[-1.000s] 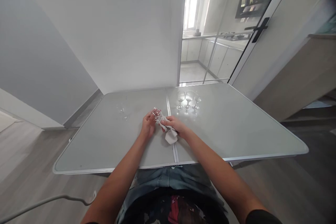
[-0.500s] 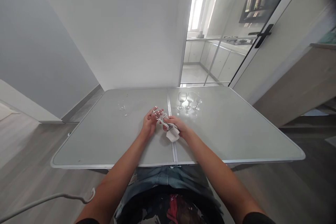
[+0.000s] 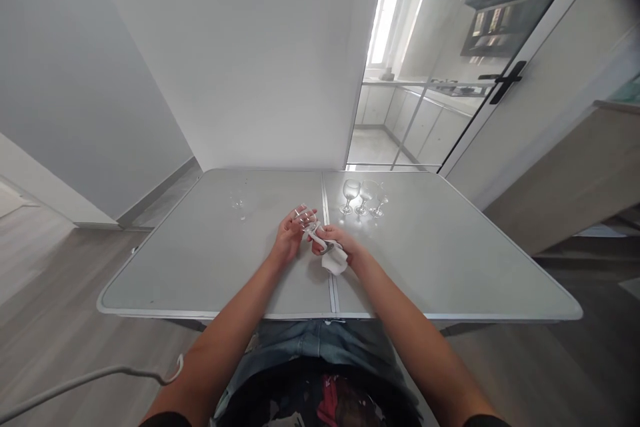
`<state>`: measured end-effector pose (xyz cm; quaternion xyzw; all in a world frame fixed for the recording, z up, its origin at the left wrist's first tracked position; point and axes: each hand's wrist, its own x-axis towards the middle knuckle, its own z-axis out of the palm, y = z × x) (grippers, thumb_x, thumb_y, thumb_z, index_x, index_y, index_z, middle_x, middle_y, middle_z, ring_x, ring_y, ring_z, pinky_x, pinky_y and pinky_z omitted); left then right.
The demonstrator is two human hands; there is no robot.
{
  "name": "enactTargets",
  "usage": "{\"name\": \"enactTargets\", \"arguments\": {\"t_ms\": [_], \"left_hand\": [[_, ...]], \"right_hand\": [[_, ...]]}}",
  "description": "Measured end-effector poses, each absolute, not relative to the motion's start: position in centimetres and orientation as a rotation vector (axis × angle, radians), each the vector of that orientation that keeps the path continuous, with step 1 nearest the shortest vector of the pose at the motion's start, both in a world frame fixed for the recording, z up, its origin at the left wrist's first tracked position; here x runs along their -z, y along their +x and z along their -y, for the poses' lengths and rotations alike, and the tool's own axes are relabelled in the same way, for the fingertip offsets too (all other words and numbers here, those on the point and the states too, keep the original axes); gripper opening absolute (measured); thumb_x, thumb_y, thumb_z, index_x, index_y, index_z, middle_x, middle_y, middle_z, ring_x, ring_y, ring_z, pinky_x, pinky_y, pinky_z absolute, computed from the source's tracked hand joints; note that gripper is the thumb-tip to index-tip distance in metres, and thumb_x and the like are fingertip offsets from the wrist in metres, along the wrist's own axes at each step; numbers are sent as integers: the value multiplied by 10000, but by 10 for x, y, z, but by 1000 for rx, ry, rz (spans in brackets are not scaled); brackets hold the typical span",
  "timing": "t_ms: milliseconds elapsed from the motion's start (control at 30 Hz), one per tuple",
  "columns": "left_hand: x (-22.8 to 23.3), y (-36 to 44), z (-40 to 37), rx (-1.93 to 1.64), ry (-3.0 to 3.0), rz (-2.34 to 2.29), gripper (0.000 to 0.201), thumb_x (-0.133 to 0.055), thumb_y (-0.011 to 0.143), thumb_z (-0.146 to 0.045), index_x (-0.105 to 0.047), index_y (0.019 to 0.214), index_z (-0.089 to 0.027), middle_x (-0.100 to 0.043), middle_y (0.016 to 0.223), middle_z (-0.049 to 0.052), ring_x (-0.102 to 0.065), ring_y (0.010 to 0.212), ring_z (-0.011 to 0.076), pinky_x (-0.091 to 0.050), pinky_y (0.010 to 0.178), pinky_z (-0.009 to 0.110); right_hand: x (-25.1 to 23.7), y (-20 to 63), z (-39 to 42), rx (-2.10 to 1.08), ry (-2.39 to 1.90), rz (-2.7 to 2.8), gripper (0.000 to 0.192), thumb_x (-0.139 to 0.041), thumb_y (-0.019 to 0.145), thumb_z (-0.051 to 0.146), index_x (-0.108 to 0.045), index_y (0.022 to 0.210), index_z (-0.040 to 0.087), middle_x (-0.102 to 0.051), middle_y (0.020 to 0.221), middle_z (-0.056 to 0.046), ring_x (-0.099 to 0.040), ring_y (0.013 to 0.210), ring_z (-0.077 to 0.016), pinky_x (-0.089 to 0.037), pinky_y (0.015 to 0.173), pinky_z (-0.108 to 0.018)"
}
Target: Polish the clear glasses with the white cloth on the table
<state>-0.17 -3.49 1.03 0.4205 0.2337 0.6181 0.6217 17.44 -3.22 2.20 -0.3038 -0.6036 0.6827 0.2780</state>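
Over the middle of the table, my left hand is closed around the bowl of a clear stemmed glass. The glass is tilted, its stem pointing toward my right hand. A white cloth or tissue is gripped in my right hand, wrapped about the stem and foot of that glass, and its loose end hangs down. The foot is partly hidden by the cloth and fingers.
Three stemmed glasses stand in a row at the back right, one of them a wine glass. A faint clear glass object is at the left of the grey table. A white cable crosses the lower left.
The view has shifted slightly. Both hands keep hold of the glass and cloth, with only a small shift of the fingers and cloth around the stem.
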Motion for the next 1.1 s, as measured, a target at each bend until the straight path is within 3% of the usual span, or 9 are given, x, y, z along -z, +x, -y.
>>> {"name": "enactTargets", "arguments": {"t_ms": [167,233,433,500,700,833,900,1033,1100], "left_hand": [[-4,2,30,-1583,976,-674,652,-854,713,-447,-616,1255,-173,-694,1239,174,-690,1074,273,-492,985,403],[-4,1,30,-1596,969,-665,663,-859,709,-440,-607,1267,-185,-690,1252,168,-684,1097,273,-482,1004,405],[-10,0,39,-1422,958,-507,723,-821,713,-547,-614,1285,-155,-638,1318,218,-671,1121,330,-505,962,458],[-8,1,38,-1439,954,-526,706,-817,723,-541,-619,1282,-157,-647,1307,214,-676,1114,322,-501,967,456],[2,4,27,-1608,943,-751,613,-843,726,-451,-645,1231,-168,-734,1149,151,-714,1015,266,-493,978,407],[0,3,30,-1604,954,-678,621,-834,749,-420,-614,1278,-181,-711,1213,152,-701,1061,260,-488,993,397],[-3,2,33,-1569,954,-612,620,-824,762,-420,-609,1288,-174,-693,1249,165,-691,1089,263,-483,1006,398],[-9,0,38,-1477,939,-529,658,-825,745,-468,-621,1286,-152,-663,1292,200,-683,1104,294,-492,1002,429],[-10,1,38,-1471,932,-512,661,-820,748,-477,-621,1292,-159,-642,1324,206,-682,1104,298,-495,998,437]], "right_hand": [[-16,167,34,-864,-1204,1766,321,-650,804,511,-603,755,197,-633,758,-58,-567,781,-214,-417,709,-307],[-16,164,36,-705,-1233,1763,298,-653,804,490,-599,749,202,-628,775,-63,-564,820,-223,-409,737,-312],[-20,175,35,-1874,-847,1533,530,-589,788,688,-658,874,170,-600,633,-35,-556,605,-187,-408,596,-304],[-19,176,33,-1879,-848,1471,524,-614,774,680,-658,883,169,-598,629,-27,-543,591,-176,-394,581,-296],[-10,163,35,-729,-1237,1792,294,-575,881,459,-608,761,193,-589,695,-26,-514,678,-177,-378,663,-290],[-10,159,40,-407,-1282,1936,191,-568,902,359,-602,812,194,-628,824,-79,-552,826,-213,-394,757,-311],[-12,161,41,-608,-1261,1872,234,-600,881,407,-598,791,191,-624,778,-63,-557,787,-206,-397,729,-303],[-21,171,36,-1664,-932,1603,437,-646,801,607,-623,820,171,-590,644,-25,-539,623,-170,-388,612,-287],[-25,175,35,-1952,-782,1475,487,-656,781,631,-639,895,158,-588,641,-26,-541,610,-167,-387,594,-285]]}}
